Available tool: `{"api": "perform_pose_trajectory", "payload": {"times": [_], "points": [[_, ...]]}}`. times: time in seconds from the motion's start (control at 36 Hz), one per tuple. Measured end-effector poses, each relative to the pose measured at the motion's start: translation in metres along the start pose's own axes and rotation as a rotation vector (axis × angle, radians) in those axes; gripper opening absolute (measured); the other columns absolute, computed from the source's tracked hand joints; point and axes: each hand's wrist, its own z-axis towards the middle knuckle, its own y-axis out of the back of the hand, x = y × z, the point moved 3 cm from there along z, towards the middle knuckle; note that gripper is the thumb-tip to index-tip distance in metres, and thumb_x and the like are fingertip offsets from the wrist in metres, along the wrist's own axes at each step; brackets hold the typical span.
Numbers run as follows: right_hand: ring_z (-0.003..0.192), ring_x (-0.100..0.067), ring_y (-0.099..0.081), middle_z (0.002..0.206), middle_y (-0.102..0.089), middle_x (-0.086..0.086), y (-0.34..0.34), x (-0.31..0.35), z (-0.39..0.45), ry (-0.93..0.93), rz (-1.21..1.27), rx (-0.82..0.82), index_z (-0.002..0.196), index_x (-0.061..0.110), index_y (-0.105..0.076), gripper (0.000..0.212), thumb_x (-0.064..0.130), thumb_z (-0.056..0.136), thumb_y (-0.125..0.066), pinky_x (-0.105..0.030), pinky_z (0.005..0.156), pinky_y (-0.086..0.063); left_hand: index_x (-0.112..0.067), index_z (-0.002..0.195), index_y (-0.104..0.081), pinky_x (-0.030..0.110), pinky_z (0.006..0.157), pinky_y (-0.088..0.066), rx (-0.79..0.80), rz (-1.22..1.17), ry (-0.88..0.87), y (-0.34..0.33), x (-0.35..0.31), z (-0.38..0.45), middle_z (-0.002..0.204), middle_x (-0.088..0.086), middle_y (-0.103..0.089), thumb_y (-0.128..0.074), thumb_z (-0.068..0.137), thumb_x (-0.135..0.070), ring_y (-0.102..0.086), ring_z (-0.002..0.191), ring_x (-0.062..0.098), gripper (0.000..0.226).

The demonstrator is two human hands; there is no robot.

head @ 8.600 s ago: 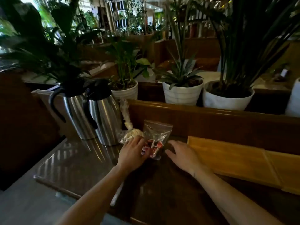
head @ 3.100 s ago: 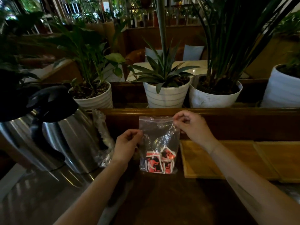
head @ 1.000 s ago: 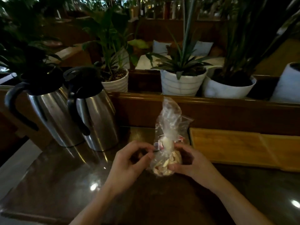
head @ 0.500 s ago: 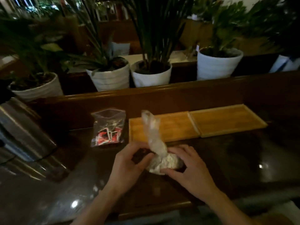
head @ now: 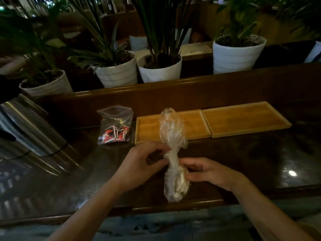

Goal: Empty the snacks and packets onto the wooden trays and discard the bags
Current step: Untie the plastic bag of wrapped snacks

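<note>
A clear plastic snack bag (head: pixel 175 185) with pale snacks in its bottom is lifted just above the dark table, its twisted neck pointing up. My left hand (head: pixel 139 164) pinches that neck. My right hand (head: pixel 206 173) grips the bag's filled lower part from the right. A zip bag (head: pixel 114 126) of red and white packets stands against the wooden ledge at the back left. Right of it lie two wooden trays side by side, the left tray (head: pixel 149 129) partly behind the bag's top, the right tray (head: pixel 246 119) bare.
Steel thermos jugs (head: pixel 29 129) stand at the far left. White plant pots (head: pixel 118 73) line the ledge behind the table. The glossy table's front edge (head: pixel 173 206) runs just below my hands.
I have raised the snack bag off the table and pulled it toward me; my left hand now pinches its twisted neck. Earlier I set the zip bag down by the trays.
</note>
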Motion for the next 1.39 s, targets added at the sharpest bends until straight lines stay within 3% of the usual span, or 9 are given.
{"api": "perform_pose_trajectory", "payload": {"times": [0.19,0.31,0.42,0.5,0.56,0.64,0.72,0.92,1.39], "points": [[0.126,-0.018,-0.052,0.136,-0.055,-0.004,-0.005,0.007,0.02,-0.054,-0.101,0.055,0.131,0.023,-0.06,0.04,0.018,0.091,-0.057,-0.039,0.109,-0.037,-0.039,0.112,-0.058,0.023,0.084,-0.055,0.146,0.117,0.002,0.014,-0.001,0.001,0.11,-0.024,-0.059,-0.065,0.084,-0.033,-0.061,0.102,0.001,0.029],[0.123,-0.008,-0.054,0.133,-0.059,0.011,-0.01,0.013,0.033,-0.073,-0.177,0.041,0.126,0.026,-0.064,0.038,0.009,0.093,-0.057,-0.036,0.108,-0.038,-0.04,0.107,-0.059,0.022,0.078,-0.055,0.128,0.152,0.058,0.021,0.003,0.0,0.1,-0.022,-0.061,-0.069,0.083,-0.034,-0.061,0.094,-0.001,0.026],[0.109,0.012,-0.056,0.11,-0.066,0.032,-0.005,0.035,0.034,0.012,-0.459,-0.257,0.109,0.046,-0.067,0.041,0.01,0.096,-0.052,-0.026,0.1,-0.044,-0.033,0.105,-0.063,0.02,0.072,-0.055,0.078,0.202,0.088,0.029,0.006,0.0,0.094,-0.018,-0.063,-0.071,0.083,-0.033,-0.062,0.085,-0.002,0.023],[0.103,0.018,-0.053,0.103,-0.062,0.035,-0.007,0.065,0.019,0.145,-0.682,-0.561,0.104,0.051,-0.062,0.021,0.035,0.093,-0.055,-0.013,0.082,-0.045,-0.031,0.106,-0.064,0.017,0.07,-0.055,0.036,0.289,0.094,0.031,0.005,0.001,0.09,-0.017,-0.063,-0.071,0.084,-0.034,-0.062,0.081,-0.002,0.024],[0.098,0.017,-0.054,0.096,-0.06,0.036,-0.02,0.078,0.013,0.207,-0.786,-0.617,0.108,0.049,-0.061,0.024,0.049,0.084,-0.054,-0.007,0.069,-0.042,-0.029,0.107,-0.065,0.019,0.07,-0.056,0.023,0.317,0.115,0.032,0.004,0.002,0.09,-0.016,-0.064,-0.071,0.083,-0.035,-0.062,0.08,-0.003,0.025],[0.089,0.008,-0.056,0.097,-0.063,0.027,-0.046,0.079,0.021,0.196,-0.98,-0.612,0.11,0.041,-0.063,0.028,0.047,0.082,-0.062,-0.013,0.073,-0.045,-0.025,0.106,-0.067,0.023,0.071,-0.058,0.026,0.302,0.142,0.029,0.004,0.004,0.089,-0.012,-0.067,-0.07,0.083,-0.034,-0.063,0.078,-0.001,0.025],[0.091,0.004,-0.058,0.101,-0.066,0.02,-0.056,0.063,0.028,0.165,-0.944,-0.673,0.11,0.038,-0.064,0.027,0.037,0.083,-0.069,-0.023,0.081,-0.052,-0.026,0.105,-0.068,0.023,0.072,-0.059,0.054,0.264,0.173,0.022,0.007,0.003,0.089,-0.011,-0.069,-0.068,0.086,-0.032,-0.065,0.078,-0.001,0.021],[0.087,-0.004,-0.065,0.103,-0.066,0.013,-0.06,0.029,0.029,0.164,-0.98,-0.613,0.115,0.029,-0.065,0.033,0.037,0.083,-0.068,-0.031,0.073,-0.056,-0.026,0.101,-0.071,0.016,0.077,-0.055,0.13,0.084,0.229,0.005,0.026,-0.008,0.092,-0.012,-0.07,-0.067,0.088,-0.022,-0.065,0.085,-0.005,0.013],[0.067,-0.013,-0.061,0.077,-0.059,0.003,-0.064,0.014,0.04,0.213,-1.359,-0.592,0.085,0.017,-0.064,0.022,0.034,0.071,-0.068,-0.026,0.043,-0.043,-0.012,0.092,-0.075,0.031,0.069,-0.059,0.029,-0.092,0.318,-0.016,0.037,-0.014,0.08,-0.001,-0.074,-0.068,0.087,-0.011,-0.068,0.069,0.007,0.009]]}}
